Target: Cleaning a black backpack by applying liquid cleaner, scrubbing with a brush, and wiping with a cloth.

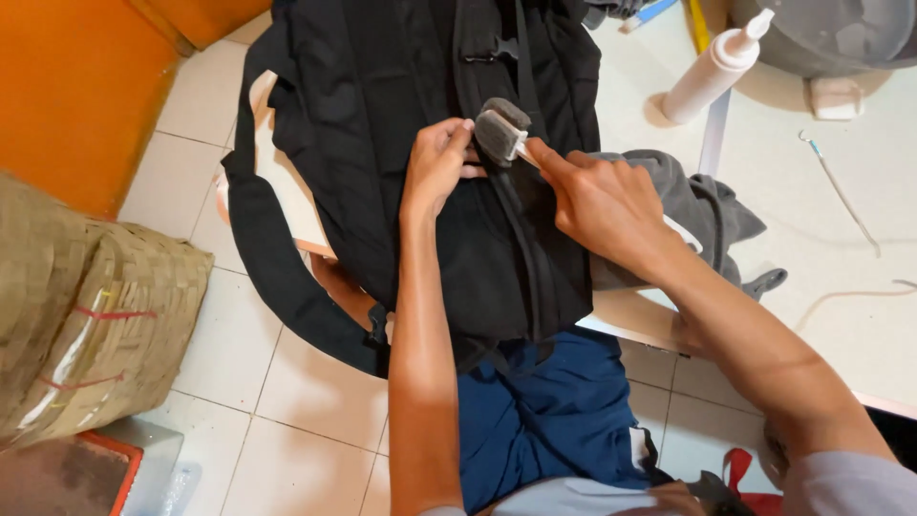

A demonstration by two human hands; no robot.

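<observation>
Lap: blue fabric shorts [544, 420] are seen nearest the camera, with the lower edge of the large black fabric backpack [420, 172] draped down over them, so the bag is steadied by the legs as well as the table.
Left hand: the left hand [439, 162] is laid on the backpack's middle, fingers curled narrow and pinched against the brush head; the fabric appears to be pinned flat there. The forearm is held straight out from the body, wrist a little bent.
Right hand: the right hand [597, 196] is closed around the pale handle of a small grey-bristled brush [501, 131], index finger stretched along the handle, probably for pressure. The arm is brought in from the right, elbow out.
Brush: bristles are set on the black strap at the bag's centre.
Beside it: a crumpled grey cloth [702, 205] lies under the right wrist on the white table [860, 287].
Further off: a white plastic squeeze bottle [714, 69] stands upright, well apart.
</observation>
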